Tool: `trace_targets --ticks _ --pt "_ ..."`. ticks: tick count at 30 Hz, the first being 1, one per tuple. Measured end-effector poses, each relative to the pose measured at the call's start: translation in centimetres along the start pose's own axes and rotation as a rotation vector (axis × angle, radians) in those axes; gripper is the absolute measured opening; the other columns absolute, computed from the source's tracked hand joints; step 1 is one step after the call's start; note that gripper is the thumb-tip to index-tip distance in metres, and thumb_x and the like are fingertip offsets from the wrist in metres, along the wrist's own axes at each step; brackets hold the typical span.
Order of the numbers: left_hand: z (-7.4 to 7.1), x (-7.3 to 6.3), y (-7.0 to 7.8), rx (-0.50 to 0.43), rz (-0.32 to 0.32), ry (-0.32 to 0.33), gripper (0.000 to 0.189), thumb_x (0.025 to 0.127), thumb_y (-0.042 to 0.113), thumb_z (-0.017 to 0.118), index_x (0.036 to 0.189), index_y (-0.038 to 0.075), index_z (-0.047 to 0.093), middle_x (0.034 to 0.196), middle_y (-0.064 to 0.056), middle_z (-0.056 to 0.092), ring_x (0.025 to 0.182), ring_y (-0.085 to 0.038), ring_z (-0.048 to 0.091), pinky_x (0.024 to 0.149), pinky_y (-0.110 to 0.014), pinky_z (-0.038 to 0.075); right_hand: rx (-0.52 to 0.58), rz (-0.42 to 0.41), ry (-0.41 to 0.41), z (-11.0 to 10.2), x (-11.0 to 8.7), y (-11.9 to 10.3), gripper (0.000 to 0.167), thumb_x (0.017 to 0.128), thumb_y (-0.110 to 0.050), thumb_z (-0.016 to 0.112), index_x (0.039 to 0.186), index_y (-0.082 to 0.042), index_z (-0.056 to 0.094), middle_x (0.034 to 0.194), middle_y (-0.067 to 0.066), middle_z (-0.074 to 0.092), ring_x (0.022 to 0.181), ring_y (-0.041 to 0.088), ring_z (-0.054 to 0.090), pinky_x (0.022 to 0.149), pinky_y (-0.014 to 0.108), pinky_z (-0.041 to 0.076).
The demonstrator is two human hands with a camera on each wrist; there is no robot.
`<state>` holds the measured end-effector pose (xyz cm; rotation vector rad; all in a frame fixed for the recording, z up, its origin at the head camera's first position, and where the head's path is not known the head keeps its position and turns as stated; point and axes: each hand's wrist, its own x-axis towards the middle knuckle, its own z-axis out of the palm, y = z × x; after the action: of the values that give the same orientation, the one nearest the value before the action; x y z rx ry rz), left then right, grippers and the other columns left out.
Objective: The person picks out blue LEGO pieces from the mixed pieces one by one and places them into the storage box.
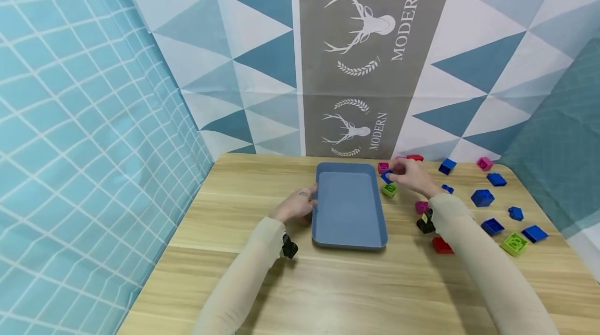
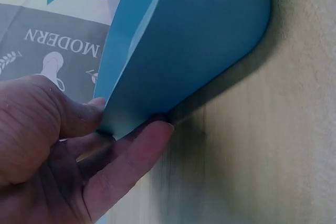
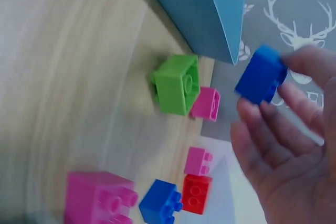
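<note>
My right hand (image 1: pixel 409 174) pinches a blue toy brick (image 3: pixel 261 74) between thumb and fingers, raised off the table near the tray's right rim. In the head view, that blue brick (image 1: pixel 386 176) shows partly beside the fingertips. A shallow blue-grey tray (image 1: pixel 349 205) lies flat on the table. With thumb at the rim and fingers against the outer wall, my left hand (image 2: pixel 79 140) grips the tray's left side. Close to the right hand are a green brick (image 3: pixel 177 84) and a pink brick (image 3: pixel 207 103).
Several blue bricks (image 1: pixel 483 198) are scattered across the right of the wooden table (image 1: pixel 234 205). Among them lie a green brick (image 1: pixel 514 244), a red brick (image 1: pixel 442 245) and pink ones (image 1: pixel 485 163). A patterned cloth (image 1: pixel 262 64) hangs behind the table.
</note>
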<state>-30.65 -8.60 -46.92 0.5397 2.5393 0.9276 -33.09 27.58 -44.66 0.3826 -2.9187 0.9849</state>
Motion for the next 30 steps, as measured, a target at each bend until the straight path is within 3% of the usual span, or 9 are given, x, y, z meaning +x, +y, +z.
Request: trace_targets --ticks 3,6,10,14,22,30 --pt "0.0 0.2 -0.1 -0.019 -0.006 0.009 0.065 0.107 0.011 0.050 0.163 0.004 0.017 0.167 -0.014 0.024 0.070 -0.028 0.072 0.062 -0.029 0.060 0.080 -0.026 -0.036 0.4 -0.8 -0.1 0.030 0.097 -0.024 0.071 0.116 -0.001 0.068 0.110 0.016 0.070 0.100 0.031 0.064 0.089 0.043 0.057" --pt "0.0 0.3 -0.3 -0.009 0.022 0.029 0.064 0.107 0.013 0.051 0.162 0.005 0.019 0.163 -0.018 0.031 0.062 -0.029 0.069 0.066 -0.029 0.059 0.150 -0.080 -0.026 1.1 -1.8 -0.4 0.027 0.096 -0.020 0.073 0.115 -0.002 0.069 0.107 0.013 0.072 0.096 0.026 0.065 0.084 0.029 0.056" --pt "0.2 0.3 -0.8 -0.006 0.063 0.042 0.063 0.107 0.014 0.052 0.161 0.003 0.022 0.161 -0.021 0.035 0.059 -0.027 0.067 0.067 -0.028 0.057 0.208 -0.158 -0.017 2.4 -3.2 -1.4 0.022 0.094 -0.016 0.075 0.112 -0.004 0.071 0.103 0.009 0.072 0.091 0.020 0.065 0.079 0.021 0.055" --pt "0.3 0.1 -1.0 -0.034 0.042 0.038 0.063 0.107 0.012 0.052 0.161 0.003 0.022 0.161 -0.022 0.034 0.062 -0.025 0.066 0.061 -0.031 0.059 0.233 -0.181 -0.061 3.6 -4.2 -2.7 0.019 0.093 -0.018 0.075 0.110 -0.009 0.071 0.102 0.004 0.072 0.091 0.017 0.065 0.080 0.026 0.057" --pt "0.4 0.4 -0.6 -0.042 0.008 0.051 0.064 0.105 0.014 0.055 0.161 0.005 0.024 0.161 -0.021 0.035 0.062 -0.022 0.067 0.060 -0.030 0.058 0.176 -0.293 -0.128 5.0 -6.1 -3.4 0.018 0.088 -0.016 0.080 0.103 -0.015 0.071 0.101 -0.003 0.073 0.097 0.017 0.067 0.094 0.053 0.056" --pt "0.0 0.1 -0.4 -0.059 -0.008 0.040 0.065 0.105 0.012 0.056 0.161 0.005 0.025 0.161 -0.021 0.036 0.067 -0.021 0.069 0.061 -0.031 0.060 0.103 -0.334 -0.198 6.6 -7.2 -3.3 0.022 0.087 -0.018 0.081 0.107 -0.016 0.070 0.102 -0.005 0.072 0.096 0.013 0.064 0.089 0.040 0.055"
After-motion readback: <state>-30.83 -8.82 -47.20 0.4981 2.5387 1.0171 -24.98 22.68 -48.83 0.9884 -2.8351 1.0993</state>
